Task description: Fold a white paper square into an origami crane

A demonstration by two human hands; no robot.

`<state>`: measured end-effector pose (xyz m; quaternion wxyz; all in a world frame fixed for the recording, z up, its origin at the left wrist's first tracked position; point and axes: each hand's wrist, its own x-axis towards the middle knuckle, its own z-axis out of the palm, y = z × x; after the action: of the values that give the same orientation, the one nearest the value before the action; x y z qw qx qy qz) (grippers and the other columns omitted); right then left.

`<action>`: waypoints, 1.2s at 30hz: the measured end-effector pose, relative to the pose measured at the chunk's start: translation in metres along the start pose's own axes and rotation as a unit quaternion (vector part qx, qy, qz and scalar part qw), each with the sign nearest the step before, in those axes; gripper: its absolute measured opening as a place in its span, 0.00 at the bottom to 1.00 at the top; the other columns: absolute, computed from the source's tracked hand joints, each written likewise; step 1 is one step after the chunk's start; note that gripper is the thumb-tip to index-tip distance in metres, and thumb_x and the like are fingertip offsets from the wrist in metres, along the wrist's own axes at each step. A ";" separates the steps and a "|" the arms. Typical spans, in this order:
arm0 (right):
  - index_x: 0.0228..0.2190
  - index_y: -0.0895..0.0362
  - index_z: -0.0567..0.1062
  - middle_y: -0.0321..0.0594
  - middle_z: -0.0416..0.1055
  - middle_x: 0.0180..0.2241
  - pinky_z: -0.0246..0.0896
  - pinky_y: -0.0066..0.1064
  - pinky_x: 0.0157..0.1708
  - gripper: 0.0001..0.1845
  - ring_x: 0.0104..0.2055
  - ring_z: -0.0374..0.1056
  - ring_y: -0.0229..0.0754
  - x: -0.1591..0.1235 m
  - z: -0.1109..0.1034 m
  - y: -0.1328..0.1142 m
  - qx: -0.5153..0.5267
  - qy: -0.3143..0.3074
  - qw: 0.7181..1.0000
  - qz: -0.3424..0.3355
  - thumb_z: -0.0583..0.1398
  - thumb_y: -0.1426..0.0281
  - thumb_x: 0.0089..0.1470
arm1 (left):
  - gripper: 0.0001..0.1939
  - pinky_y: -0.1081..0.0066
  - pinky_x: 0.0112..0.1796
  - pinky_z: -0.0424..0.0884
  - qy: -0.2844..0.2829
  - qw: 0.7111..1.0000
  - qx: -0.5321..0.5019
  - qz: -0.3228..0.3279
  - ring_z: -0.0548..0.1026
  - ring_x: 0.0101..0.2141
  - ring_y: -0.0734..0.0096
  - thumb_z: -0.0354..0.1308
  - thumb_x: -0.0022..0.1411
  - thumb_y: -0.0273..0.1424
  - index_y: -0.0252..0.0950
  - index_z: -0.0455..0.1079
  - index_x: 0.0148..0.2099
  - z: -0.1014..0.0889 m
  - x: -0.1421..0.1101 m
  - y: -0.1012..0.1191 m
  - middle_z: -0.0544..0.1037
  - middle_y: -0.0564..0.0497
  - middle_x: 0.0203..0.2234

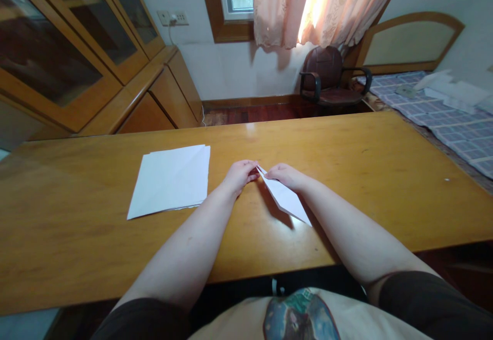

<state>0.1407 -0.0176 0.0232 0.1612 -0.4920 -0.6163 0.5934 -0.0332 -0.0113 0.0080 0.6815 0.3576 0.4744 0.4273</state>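
Observation:
A folded white paper [285, 199], long and pointed, is held just above the wooden table [365, 175] near its middle. My left hand [239, 173] pinches the far tip of the paper with closed fingers. My right hand [284, 174] grips the same far end from the other side, fingers curled on it. The near point of the paper hangs free over the table by my right forearm. A small stack of flat white sheets [171, 180] lies on the table to the left of my left hand.
A wooden cabinet with glass doors [77, 57] stands along the left wall. Beyond the table's far edge sits a dark armchair [327, 75] under a curtained window. A bed with a checked cover [454, 119] lies at the right.

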 end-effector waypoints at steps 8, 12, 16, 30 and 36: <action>0.16 0.59 0.70 0.33 0.61 0.13 0.45 0.26 0.16 0.12 0.15 0.55 0.33 -0.001 -0.004 -0.004 0.032 0.010 0.999 0.026 0.57 0.65 0.44 | 0.14 0.71 0.33 0.71 -0.046 0.999 -0.001 0.014 0.74 0.29 0.73 0.64 0.51 0.35 0.34 0.70 0.39 -0.004 -0.001 0.005 0.76 0.50 0.28; 0.17 0.59 0.72 0.35 0.65 0.14 0.46 0.27 0.17 0.12 0.17 0.58 0.34 -0.001 -0.010 -0.004 0.047 0.000 0.998 0.036 0.58 0.65 0.44 | 0.19 0.74 0.34 0.68 -0.077 0.993 0.064 0.058 0.73 0.28 0.76 0.68 0.46 0.34 0.36 0.69 0.41 -0.006 -0.002 0.006 0.76 0.52 0.28; 0.18 0.58 0.69 0.30 0.60 0.14 0.45 0.25 0.17 0.14 0.16 0.55 0.31 0.002 -0.010 0.002 0.067 0.017 0.998 -0.014 0.62 0.61 0.42 | 0.15 0.75 0.33 0.65 -0.073 0.985 0.112 0.114 0.71 0.30 0.76 0.67 0.46 0.32 0.35 0.69 0.37 -0.007 -0.001 0.005 0.74 0.53 0.28; 0.25 0.59 0.71 0.34 0.68 0.17 0.57 0.25 0.19 0.17 0.18 0.63 0.33 0.007 -0.002 0.007 0.175 0.077 0.978 -0.081 0.64 0.57 0.43 | 0.15 0.66 0.46 0.66 -0.089 0.983 0.117 0.113 0.75 0.37 0.68 0.65 0.49 0.33 0.34 0.74 0.41 -0.003 -0.001 0.002 0.79 0.48 0.34; 0.24 0.59 0.72 0.33 0.67 0.16 0.58 0.24 0.18 0.15 0.17 0.62 0.33 0.007 -0.001 0.007 0.162 0.084 0.981 -0.071 0.64 0.59 0.43 | 0.15 0.62 0.50 0.64 -0.079 0.976 0.159 0.129 0.74 0.42 0.63 0.66 0.50 0.36 0.35 0.77 0.41 -0.002 -0.002 0.000 0.79 0.46 0.39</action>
<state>0.1410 -0.0129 0.0141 0.3315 -0.4628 -0.5295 0.6289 -0.0351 -0.0126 0.0082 0.5907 0.5523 0.4307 0.4007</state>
